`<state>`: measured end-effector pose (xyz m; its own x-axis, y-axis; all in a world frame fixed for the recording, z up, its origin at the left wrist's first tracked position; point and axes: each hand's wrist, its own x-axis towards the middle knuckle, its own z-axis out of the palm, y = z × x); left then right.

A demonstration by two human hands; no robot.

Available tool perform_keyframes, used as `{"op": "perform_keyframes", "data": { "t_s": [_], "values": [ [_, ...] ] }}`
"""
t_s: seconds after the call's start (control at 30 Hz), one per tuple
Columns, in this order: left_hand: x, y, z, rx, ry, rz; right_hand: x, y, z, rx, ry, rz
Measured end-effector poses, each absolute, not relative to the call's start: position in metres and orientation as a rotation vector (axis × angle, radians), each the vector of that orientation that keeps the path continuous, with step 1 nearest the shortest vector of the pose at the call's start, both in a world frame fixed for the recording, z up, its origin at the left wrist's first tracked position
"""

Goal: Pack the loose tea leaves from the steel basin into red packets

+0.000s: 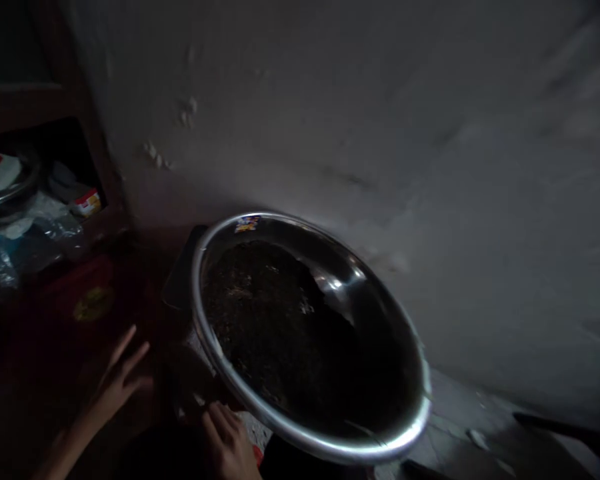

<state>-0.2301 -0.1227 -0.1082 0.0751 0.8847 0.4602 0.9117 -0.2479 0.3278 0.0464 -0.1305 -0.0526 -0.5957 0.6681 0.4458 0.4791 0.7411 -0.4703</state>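
Note:
A large shiny metal basin (380, 293) stands tilted against the wall, with a small colourful sticker inside its far rim. Dark, crumbly material like soil (270, 313) fills much of it. My left hand (117, 383) is to the left of the basin, fingers spread, holding nothing and slightly blurred. Just below the basin's near rim, my right hand (230, 440) has its fingers curled together. Whatever they may hold is hidden. A small red thing (257, 455) shows beside that hand.
A plain grey wall (355, 120) with chipped patches rises behind the basin. On the left, a dark wooden shelf (25, 107) holds clear plastic bags (55, 227), a metal bowl (10, 193) and a small red-and-white packet (87, 202). A dark bar (560, 427) lies low on the right.

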Motion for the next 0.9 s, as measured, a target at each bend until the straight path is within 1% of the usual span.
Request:
{"op": "perform_keyframes", "data": {
  "t_s": [0.07, 0.13, 0.2, 0.27, 0.33, 0.43, 0.5, 0.57, 0.6, 0.67, 0.77, 0.83, 0.9],
  "values": [
    [-0.198, -0.134, -0.077, -2.525, -1.614, -0.917, 0.06, -0.138, -0.029, -0.742, -2.292, 0.335],
    [-0.17, -0.138, -0.041, -2.774, -1.439, -0.874, 0.076, -0.138, 0.004, -0.58, -2.296, 0.298],
    [-0.149, -0.134, 0.0, -2.973, -1.309, -0.914, 0.096, -0.132, 0.044, -0.499, -2.278, 0.356],
    [-0.133, -0.124, 0.042, -2.978, -1.286, -0.977, 0.12, -0.119, 0.081, -0.454, -2.163, 0.437],
    [-0.121, -0.108, 0.086, -2.786, -1.367, -0.944, 0.148, -0.1, 0.109, -0.567, -1.938, 0.526],
    [-0.106, -0.078, 0.148, -2.354, -1.275, -0.996, 0.19, -0.063, 0.121, -0.844, -1.619, 0.572],
    [-0.093, -0.058, 0.182, -2.145, -1.224, -1.026, 0.215, -0.035, 0.109, -0.993, -1.458, 0.622],
    [-0.076, -0.039, 0.203, -2.1, -1.219, -1.049, 0.235, -0.01, 0.09, -1.052, -1.349, 0.771],
    [-0.066, -0.03, 0.207, -2.123, -1.227, -1.067, 0.242, 0.001, 0.08, -1.066, -1.257, 0.869],
    [-0.047, -0.013, 0.201, -2.192, -1.256, -1.131, 0.252, 0.018, 0.063, -1.028, -1.079, 1.142],
    [-0.023, 0.013, 0.165, -2.2, -1.447, -1.319, 0.253, 0.027, 0.048, -0.796, -0.965, 1.529],
    [-0.014, 0.026, 0.135, -2.198, -1.68, -1.418, 0.25, 0.027, 0.042, -0.667, -0.943, 1.585],
    [-0.008, 0.033, 0.109, -2.187, -1.875, -1.487, 0.248, 0.025, 0.034, -0.615, -0.932, 1.553]
  ]
}}
